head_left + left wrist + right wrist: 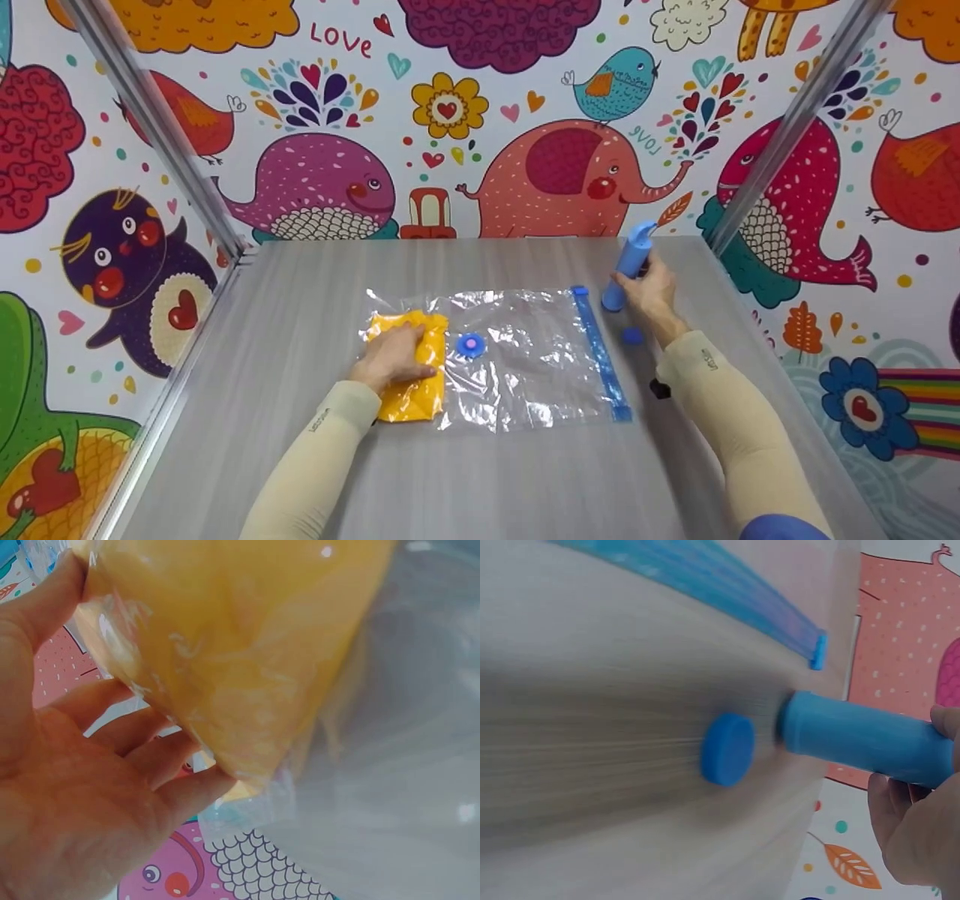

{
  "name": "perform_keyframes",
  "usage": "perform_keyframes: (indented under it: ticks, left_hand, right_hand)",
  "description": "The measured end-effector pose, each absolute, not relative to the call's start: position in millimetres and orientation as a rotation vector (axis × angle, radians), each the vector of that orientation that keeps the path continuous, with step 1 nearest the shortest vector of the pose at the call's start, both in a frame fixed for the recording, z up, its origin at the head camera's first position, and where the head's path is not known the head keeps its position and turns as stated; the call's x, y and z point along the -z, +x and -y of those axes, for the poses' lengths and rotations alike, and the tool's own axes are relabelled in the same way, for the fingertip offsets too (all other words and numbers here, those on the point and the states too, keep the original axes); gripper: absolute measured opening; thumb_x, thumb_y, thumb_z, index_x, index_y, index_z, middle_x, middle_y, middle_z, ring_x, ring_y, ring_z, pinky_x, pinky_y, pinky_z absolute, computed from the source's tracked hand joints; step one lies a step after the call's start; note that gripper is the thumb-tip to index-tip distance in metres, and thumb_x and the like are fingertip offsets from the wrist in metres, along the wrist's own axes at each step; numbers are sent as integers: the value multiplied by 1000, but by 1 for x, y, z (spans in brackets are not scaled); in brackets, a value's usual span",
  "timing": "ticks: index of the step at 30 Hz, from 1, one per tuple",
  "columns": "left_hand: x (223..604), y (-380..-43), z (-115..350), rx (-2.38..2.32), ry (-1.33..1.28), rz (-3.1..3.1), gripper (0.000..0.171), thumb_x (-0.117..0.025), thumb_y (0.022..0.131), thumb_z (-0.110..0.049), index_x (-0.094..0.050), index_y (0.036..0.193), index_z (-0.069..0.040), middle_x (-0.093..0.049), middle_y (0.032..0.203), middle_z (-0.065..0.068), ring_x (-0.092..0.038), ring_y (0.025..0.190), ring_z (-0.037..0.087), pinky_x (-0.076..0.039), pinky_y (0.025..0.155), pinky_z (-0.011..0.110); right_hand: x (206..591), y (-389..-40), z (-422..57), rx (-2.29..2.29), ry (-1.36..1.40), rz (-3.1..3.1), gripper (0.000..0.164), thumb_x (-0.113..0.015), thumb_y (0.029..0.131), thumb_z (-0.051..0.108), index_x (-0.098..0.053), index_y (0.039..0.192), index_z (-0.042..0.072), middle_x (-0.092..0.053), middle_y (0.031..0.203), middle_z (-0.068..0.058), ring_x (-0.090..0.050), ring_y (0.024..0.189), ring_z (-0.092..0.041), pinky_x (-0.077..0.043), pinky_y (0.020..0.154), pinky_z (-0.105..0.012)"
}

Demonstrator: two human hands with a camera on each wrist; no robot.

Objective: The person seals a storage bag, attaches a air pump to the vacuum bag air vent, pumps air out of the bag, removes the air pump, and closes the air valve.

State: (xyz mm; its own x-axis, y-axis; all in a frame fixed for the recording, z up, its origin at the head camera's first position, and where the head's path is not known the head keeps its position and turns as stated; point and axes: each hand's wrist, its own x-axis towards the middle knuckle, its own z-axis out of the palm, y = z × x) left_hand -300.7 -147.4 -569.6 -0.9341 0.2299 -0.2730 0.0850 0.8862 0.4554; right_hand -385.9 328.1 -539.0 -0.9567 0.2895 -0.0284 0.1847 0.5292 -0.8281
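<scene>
A clear plastic vacuum storage bag (517,390) lies flat on the table, with a round blue valve (471,345) that has a pink centre. Folded yellow material (420,401) fills the bag's left end. My left hand (394,356) rests over it; in the left wrist view, the thumb and fairly straight fingers touch the edge of the yellow material (247,667) through the film. Off the bag's right end, my right hand (651,296) grips a blue hand pump (630,262) that tilts, its lower end close to the table.
A round blue cap (633,336) lies on the table near the pump, also in the right wrist view as a blue cap (727,749). A blue zip strip (600,360) runs along the bag's right edge. Printed walls (450,187) and metal posts (780,135) border the table.
</scene>
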Motion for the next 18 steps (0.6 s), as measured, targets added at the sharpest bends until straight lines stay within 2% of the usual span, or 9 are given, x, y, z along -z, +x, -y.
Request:
perform_keyframes:
  ticks: [18]
  left_hand:
    - [572,-301,147,-633,253,-2734,93,-91,95,-36,-45,171,-8,-39,180,24,-39,168,47,-30,141,62]
  right_hand:
    - [558,-389,-330,-1334,-459,2714,77,-74,108,22,-35,173,11,-47,175,-26,-48,162,-49,-38,134,-70]
